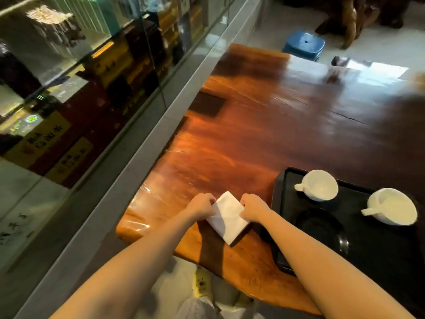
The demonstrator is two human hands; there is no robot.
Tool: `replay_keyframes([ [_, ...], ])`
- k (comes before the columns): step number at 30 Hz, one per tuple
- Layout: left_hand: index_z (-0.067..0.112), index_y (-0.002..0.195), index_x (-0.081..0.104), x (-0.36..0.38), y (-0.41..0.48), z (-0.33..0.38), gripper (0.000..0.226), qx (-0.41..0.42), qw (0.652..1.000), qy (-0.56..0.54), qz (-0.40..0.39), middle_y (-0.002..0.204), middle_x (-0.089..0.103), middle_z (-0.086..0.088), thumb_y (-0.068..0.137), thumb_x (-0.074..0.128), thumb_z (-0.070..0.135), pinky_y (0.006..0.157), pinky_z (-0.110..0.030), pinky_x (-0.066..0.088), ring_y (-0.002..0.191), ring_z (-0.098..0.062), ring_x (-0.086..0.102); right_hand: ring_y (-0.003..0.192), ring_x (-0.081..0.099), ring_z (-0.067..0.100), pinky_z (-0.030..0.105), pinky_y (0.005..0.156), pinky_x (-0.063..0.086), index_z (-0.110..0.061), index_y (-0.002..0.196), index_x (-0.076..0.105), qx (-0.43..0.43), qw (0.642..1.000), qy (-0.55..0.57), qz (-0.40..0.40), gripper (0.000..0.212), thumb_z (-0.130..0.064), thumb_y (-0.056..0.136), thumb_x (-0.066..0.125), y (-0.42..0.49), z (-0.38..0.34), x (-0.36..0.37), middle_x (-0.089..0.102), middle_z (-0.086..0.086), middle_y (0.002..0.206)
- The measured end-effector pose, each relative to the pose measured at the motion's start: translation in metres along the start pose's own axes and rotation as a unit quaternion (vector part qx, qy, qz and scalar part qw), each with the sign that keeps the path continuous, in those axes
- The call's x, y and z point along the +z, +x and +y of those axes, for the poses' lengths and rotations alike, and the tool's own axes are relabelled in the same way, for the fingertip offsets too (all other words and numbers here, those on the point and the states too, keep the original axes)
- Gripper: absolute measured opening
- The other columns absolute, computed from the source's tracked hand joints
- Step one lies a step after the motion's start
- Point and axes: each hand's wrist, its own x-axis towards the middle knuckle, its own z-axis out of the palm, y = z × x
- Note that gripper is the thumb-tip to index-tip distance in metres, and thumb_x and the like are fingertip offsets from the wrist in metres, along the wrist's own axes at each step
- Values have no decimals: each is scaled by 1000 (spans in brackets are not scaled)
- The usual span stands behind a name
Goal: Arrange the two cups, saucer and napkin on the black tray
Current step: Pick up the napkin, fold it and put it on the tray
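A long polished wooden table (264,134) runs from lower centre to upper right of the frame, alongside a glass display cabinet (76,77) filling the upper left. At lower right sits the black tray (279,185), already carrying both white cups: one cup (319,185) near its far left corner, the second cup (392,206) toward the right edge, handles pointing left. A dark saucer (319,223), hard to separate from the tray's surface, lies in front of them, apparently leaving bare tray for the last item. The white napkin (226,218) remains off the tray, on the table just left of it. The left hand (202,204) and right hand (254,207) pinch its opposite edges, fingers curled closed on the paper, probably to fold or square it before transfer.
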Motion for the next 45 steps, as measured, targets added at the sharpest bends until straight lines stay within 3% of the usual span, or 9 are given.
replay_keyframes([
  [3, 5, 105, 55, 5, 0, -3, 25, -7, 1000, -30, 2, 102, 54, -20, 80, 52, 7, 81, -48, 47, 103, -40, 52, 84, 50, 24, 27, 57, 36, -8, 103, 47, 18, 999, 43, 5, 20, -12, 86, 54, 2, 1, 2, 49, 13, 110],
  [6, 8, 112, 48, 12, 0, -3, 29, -41, 997, -57, 19, 124, 41, -13, 84, 53, 13, 86, -37, 43, 110, -32, 47, 83, 48, 22, 23, 52, 32, -14, 84, 41, 13, 997, 69, -10, 13, -13, 84, 54, 3, 0, 7, 50, 4, 87],
  [11, 14, 73, 48, 13, 3, -1, 21, -28, 993, -111, -35, 82, 44, -4, 82, 62, 29, 63, -28, 36, 75, -21, 46, 83, 49, 21, 31, 69, 41, -10, 91, 50, 14, 995, 99, 1, 8, -10, 83, 52, 3, -2, 18, 57, 9, 94],
  [16, 10, 89, 50, 12, -2, -1, 12, -14, 978, -210, -12, 85, 48, -2, 86, 51, 22, 71, -31, 39, 84, -20, 46, 89, 56, 26, 29, 68, 44, -8, 105, 58, -33, 978, 206, 22, 23, -9, 82, 53, 0, 5, 13, 62, 12, 104],
  [24, 12, 115, 45, -20, -15, 26, 24, 67, 886, -460, 2, 111, 55, -11, 92, 52, 10, 78, -37, 51, 93, -22, 59, 109, 57, 27, 37, 85, 50, -6, 134, 41, 80, 903, 416, 74, 67, -54, 88, 49, -3, 6, -18, 56, 12, 124],
  [28, 10, 127, 45, -38, -18, 48, 36, 79, 849, -521, -28, 112, 59, -9, 91, 52, 6, 83, -41, 53, 99, -24, 60, 102, 60, 29, 40, 81, 52, -9, 126, 50, 79, 833, 517, 180, 55, -52, 91, 43, -9, 2, -38, 61, 10, 115],
  [32, 14, 120, 55, -44, -21, 65, 31, 109, 806, -576, -88, 107, 65, -7, 90, 55, 21, 80, -41, 56, 97, -24, 64, 89, 54, 21, 28, 67, 41, -9, 119, 53, 61, 834, 469, 285, 48, -47, 93, 42, -19, 5, -55, 57, 6, 105],
  [39, 6, 110, 61, -39, -17, 89, 43, 94, 866, -492, 3, 112, 64, -17, 86, 61, 41, 89, -44, 52, 94, -26, 62, 77, 55, 13, 23, 58, 39, -23, 97, 53, 16, 837, 419, 351, 28, -48, 92, 41, -40, 17, -65, 58, -1, 91],
  [45, 6, 98, 59, -38, -24, 101, 26, 144, 898, -403, -104, 100, 61, -15, 91, 55, 31, 85, -40, 52, 93, -29, 60, 78, 52, 9, 22, 63, 41, -26, 94, 52, -13, 857, 327, 399, 13, -33, 95, 41, -63, 41, -65, 57, -7, 90],
])
